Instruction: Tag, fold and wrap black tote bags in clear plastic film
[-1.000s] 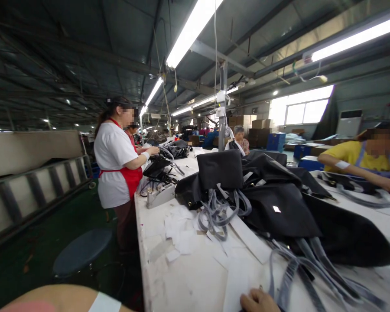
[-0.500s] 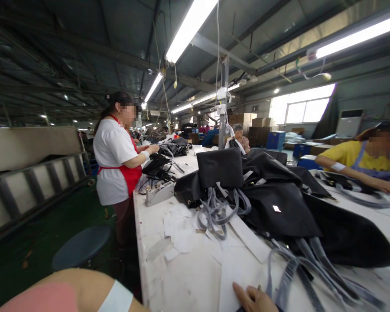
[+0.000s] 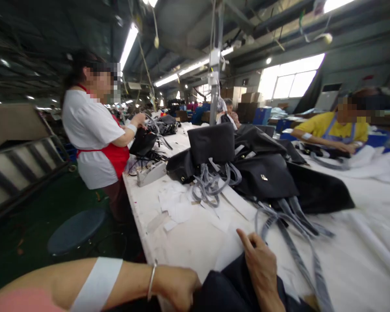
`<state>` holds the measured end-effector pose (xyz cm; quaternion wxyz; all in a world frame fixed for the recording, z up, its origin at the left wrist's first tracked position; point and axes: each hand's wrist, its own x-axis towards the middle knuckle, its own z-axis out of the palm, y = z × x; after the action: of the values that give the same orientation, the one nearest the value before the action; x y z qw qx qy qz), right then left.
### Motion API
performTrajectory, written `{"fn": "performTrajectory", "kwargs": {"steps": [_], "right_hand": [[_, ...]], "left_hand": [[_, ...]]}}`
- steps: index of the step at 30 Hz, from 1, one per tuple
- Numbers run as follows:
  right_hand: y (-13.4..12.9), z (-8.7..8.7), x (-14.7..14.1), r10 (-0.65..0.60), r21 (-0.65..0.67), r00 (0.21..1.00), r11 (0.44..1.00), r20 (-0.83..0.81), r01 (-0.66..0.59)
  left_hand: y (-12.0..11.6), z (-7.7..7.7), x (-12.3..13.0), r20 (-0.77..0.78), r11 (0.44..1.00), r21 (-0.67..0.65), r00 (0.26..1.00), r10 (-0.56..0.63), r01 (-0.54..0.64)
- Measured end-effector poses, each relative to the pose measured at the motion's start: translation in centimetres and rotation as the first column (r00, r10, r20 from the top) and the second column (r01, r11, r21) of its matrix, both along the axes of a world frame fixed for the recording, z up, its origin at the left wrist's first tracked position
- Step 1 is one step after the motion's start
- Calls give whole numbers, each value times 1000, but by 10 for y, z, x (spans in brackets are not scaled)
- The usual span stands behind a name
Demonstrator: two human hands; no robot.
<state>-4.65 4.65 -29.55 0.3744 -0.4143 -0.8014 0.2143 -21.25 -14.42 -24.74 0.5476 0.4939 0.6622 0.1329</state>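
A dark, soft black bag (image 3: 225, 288) lies bunched at the table's near edge, only partly in view. From the left, my left hand (image 3: 180, 286) reaches in with a bangle at the wrist, its fingers curled into a fist on the bag's left side. My right hand (image 3: 261, 264) is over the bag's right part, one digit stretched toward the paper and the other fingers folded in against the dark material. Their tips are hidden. Just beyond lie a white paper sheet (image 3: 229, 247) and wrapped grey straps (image 3: 292, 242).
Black bags (image 3: 266, 177) are piled mid-table, with tangled straps (image 3: 208, 186) and paper scraps (image 3: 178, 203) before them. A co-worker in a red apron (image 3: 112, 158) stands left; another in yellow (image 3: 331, 130) works right. A round stool (image 3: 76, 232) stands on the floor.
My view has tilted down and shifted right. Both hands have come further into view, and the black bag now shows between them at the near edge.
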Motion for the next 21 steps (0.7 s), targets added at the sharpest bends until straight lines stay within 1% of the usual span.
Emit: {"fn": "performTrajectory", "kwargs": {"steps": [1, 2, 4, 9, 11, 12, 13, 14, 15, 16, 17, 18, 19, 21], "right_hand": [[-3, 7, 0, -66, -62, 998, 996, -22, 64], [-6, 13, -1, -106, -112, 994, 989, -39, 101], [-8, 19, -3, -141, -169, 988, 977, -64, 128], [-12, 23, 0, -195, -237, 969, 959, -154, 156], [-13, 23, 2, -228, -240, 951, 955, -209, 176], [-13, 23, 2, -240, -235, 943, 954, -231, 185], [-13, 23, 2, -247, -225, 936, 955, -249, 192], [-14, 22, 2, -249, -210, 933, 958, -262, 196], [-14, 22, 1, -246, -191, 931, 961, -271, 198], [-14, 21, 1, -242, -171, 930, 965, -277, 200], [-15, 20, 1, -237, -152, 930, 968, -280, 200], [-15, 19, 1, -235, -136, 930, 969, -281, 204], [-15, 17, 1, -240, -120, 930, 969, -280, 214], [-16, 14, 3, -252, -82, 929, 968, -273, 238]], "left_hand": [[1, 0, -4, 3, 995, -64, 997, -74, 74], [1, 1, -8, -17, 982, -100, 986, -165, 162], [1, 6, -14, -12, 957, -129, 965, -262, 259], [-2, 21, -30, 37, 922, -141, 933, -359, 361], [6, 23, -38, 104, 897, -180, 914, -391, 404], [14, 24, -42, 139, 890, -179, 906, -399, 419], [25, 25, -46, 161, 900, -154, 910, -383, 407], [38, 25, -47, 163, 926, -104, 925, -343, 362], [54, 25, -47, 147, 957, -29, 949, -280, 288], [70, 24, -44, 125, 982, 54, 975, -186, 181], [85, 22, -39, 112, 987, 127, 987, -115, 101], [99, 19, -32, 114, 982, 182, 990, -78, 56], [111, 15, -23, 111, 973, 227, 992, -62, 36], [128, 8, -4, 47, 945, 323, 997, -66, 47]]}}
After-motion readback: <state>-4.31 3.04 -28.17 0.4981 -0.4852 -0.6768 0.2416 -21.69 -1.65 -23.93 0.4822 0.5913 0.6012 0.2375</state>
